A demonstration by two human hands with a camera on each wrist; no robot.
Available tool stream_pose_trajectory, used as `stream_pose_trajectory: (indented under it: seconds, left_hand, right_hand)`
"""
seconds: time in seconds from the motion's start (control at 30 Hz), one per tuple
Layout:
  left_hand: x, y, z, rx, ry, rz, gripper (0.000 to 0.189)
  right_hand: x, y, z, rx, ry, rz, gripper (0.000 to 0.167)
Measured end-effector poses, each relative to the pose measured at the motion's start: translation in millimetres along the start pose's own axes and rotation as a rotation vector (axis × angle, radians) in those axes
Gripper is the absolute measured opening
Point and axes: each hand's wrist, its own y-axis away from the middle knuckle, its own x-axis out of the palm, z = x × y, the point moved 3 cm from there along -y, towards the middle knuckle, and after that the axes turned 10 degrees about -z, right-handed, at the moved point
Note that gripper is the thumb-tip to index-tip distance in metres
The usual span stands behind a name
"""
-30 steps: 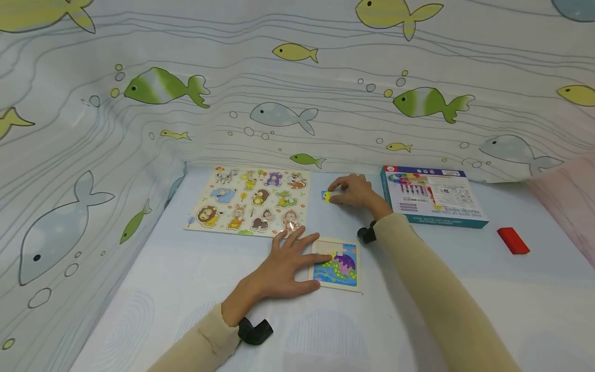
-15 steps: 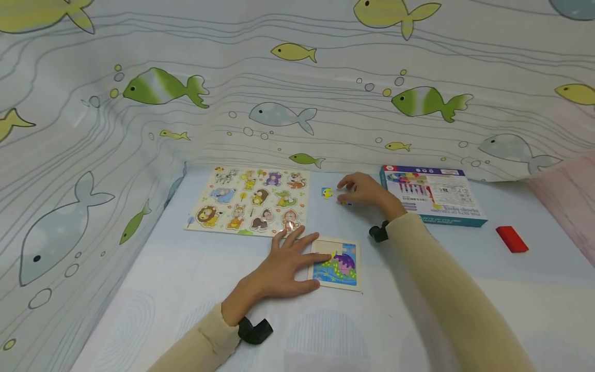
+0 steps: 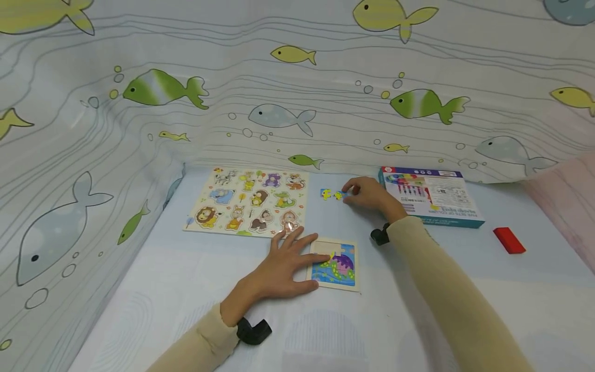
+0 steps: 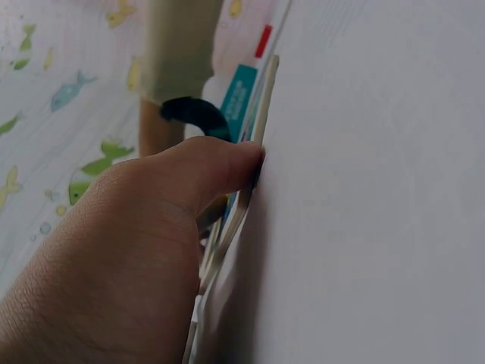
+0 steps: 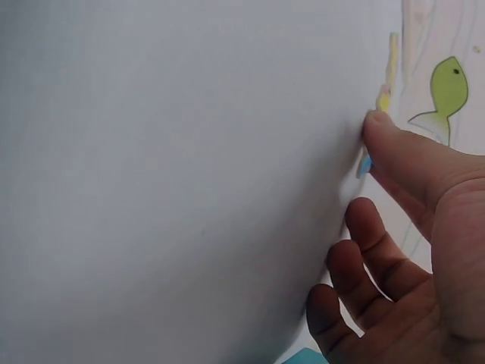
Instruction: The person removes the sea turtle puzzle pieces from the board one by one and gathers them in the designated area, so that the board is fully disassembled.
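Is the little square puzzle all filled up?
Not full: the little square puzzle shows bare wood at its upper left in the head view, and two blue-and-yellow pieces are outside it.

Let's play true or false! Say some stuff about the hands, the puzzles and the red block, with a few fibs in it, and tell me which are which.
1. The left hand touches the small puzzle. True.
2. The small puzzle is all filled in. False: its top-left part is bare in the head view.
3. The animal board shows a lion. True.
4. The red block lies to the right of the box in the head view. True.
5. The right hand holds the red block. False: its fingers are at the loose pieces.
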Motion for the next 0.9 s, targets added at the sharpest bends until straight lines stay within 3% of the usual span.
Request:
stream_pose_trajectory:
  seconds: [0.17, 0.57, 0.73, 0.9]
  left_hand:
    - [0.8, -0.6, -3.5, 0.011, 0.001, -0.009, 0.056]
    - [2.2, -0.4, -2.3, 0.006, -0.013, -0.010, 0.056]
    - [2.4, -1.6, -0.5, 0.007, -0.014, -0.004, 0.056]
    - [2.3, -1.8, 1.4, 0.001, -0.019, -0.002, 0.056]
  right_hand:
    - [1, 0.9, -4, 0.039, -0.011, -0.019, 0.035]
    - [6, 0.0, -11, 0.015, -0.028, -0.058, 0.036]
    - [1, 8.2, -8, 0.037, -0.124, -0.111, 0.042]
    - [-6, 29.7, 5, 0.017, -0.223, -0.162, 0.035]
